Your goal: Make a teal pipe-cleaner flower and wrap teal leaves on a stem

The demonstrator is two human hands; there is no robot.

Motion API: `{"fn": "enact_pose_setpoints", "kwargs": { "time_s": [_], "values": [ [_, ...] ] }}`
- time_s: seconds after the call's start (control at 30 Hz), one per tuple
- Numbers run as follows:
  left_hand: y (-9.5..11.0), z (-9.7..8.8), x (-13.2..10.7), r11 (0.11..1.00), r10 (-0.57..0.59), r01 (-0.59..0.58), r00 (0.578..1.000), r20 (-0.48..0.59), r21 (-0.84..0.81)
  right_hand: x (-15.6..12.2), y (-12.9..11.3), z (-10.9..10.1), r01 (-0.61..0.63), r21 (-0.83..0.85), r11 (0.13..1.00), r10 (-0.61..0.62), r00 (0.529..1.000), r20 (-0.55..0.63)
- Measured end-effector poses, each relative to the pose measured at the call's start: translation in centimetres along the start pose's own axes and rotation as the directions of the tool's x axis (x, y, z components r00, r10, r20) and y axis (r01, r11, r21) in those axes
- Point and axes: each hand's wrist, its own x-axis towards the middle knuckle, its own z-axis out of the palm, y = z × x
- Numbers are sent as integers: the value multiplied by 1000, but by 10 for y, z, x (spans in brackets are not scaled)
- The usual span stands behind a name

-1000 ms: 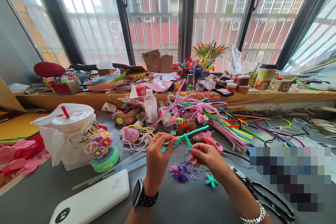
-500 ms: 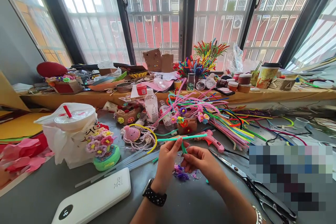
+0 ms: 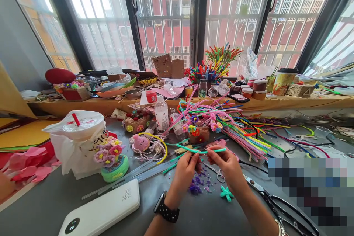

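Between both hands stretches a teal pipe cleaner [image 3: 203, 152], slightly bent and roughly level. My left hand [image 3: 186, 171] pinches it left of its middle, my right hand [image 3: 225, 164] nearer its right end. On the grey table below my right hand lies a teal pipe-cleaner flower [image 3: 226, 194]. Purple fuzz scraps [image 3: 195, 188] are scattered under the hands. Small scissors [image 3: 220, 177] lie partly hidden behind my right hand. A pink glue gun [image 3: 221, 143] is behind it, also partly covered.
Large black-handled scissors [image 3: 276, 201] lie at the right. A white power bank [image 3: 102, 210] and a bagged drink cup [image 3: 83, 132] stand left, beside a green-based flower ornament [image 3: 114, 167]. Loose pipe cleaners [image 3: 246, 138], a plastic bottle [image 3: 161, 116] and clear glue sticks [image 3: 132, 173] lie beyond.
The folded teal shape has left my right hand and a teal flower now lies on the table. Both hands now hold the straight teal pipe cleaner. The view shifted slightly.
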Motion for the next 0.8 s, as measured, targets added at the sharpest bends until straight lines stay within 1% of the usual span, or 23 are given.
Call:
{"fn": "enact_pose_setpoints", "kwargs": {
  "time_s": [0.07, 0.1, 0.17, 0.2, 0.23, 0.3, 0.37, 0.47, 0.53, 0.6, 0.63, 0.67, 0.73, 0.8],
  "values": [
    [-2, -1, 0, 976, 92, -87, 996, -16, 197, 3, -2, -6, -17, -43, 999, 16, 1000, -14],
    [-2, -1, -1, 951, 139, -131, 990, -9, 281, 4, -4, -8, 3, -111, 994, -3, 1000, 3],
    [0, -1, -3, 899, 199, -197, 979, 36, 392, 4, -7, -11, 113, -307, 945, -89, 992, 89],
    [0, 0, -4, 884, 202, -210, 977, 64, 417, 3, -8, -11, 172, -389, 905, -121, 981, 151],
    [1, 1, -5, 880, 189, -210, 978, 90, 427, 2, -8, -10, 219, -442, 870, -136, 968, 211],
    [2, 3, -7, 889, 137, -180, 982, 130, 421, -1, -8, -7, 248, -480, 842, -112, 949, 295],
    [2, 4, -8, 897, 97, -147, 986, 139, 417, -2, -6, -4, 226, -484, 845, -58, 939, 338],
    [0, 5, -7, 893, 102, -144, 988, 119, 426, -2, -4, -4, 174, -480, 860, 18, 929, 370],
    [-1, 4, -6, 897, 119, -167, 983, 139, 408, 0, -4, -7, 131, -465, 875, 56, 928, 367],
    [-1, 3, -6, 909, 120, -182, 976, 184, 374, 2, -4, -10, 100, -454, 885, 71, 936, 344],
    [-1, 2, -5, 919, 102, -175, 971, 216, 353, 3, -5, -11, 89, -453, 887, 75, 940, 332],
    [-1, 2, -5, 933, 67, -149, 967, 248, 328, 3, -6, -12, 80, -455, 887, 78, 945, 318],
    [0, 0, -4, 958, -25, -56, 960, 279, 280, 4, -7, -14, 61, -457, 887, 82, 954, 287],
    [1, -1, -3, 968, -91, 26, 964, 252, 251, 4, -8, -14, 43, -440, 897, 86, 959, 269]
  ]
}}
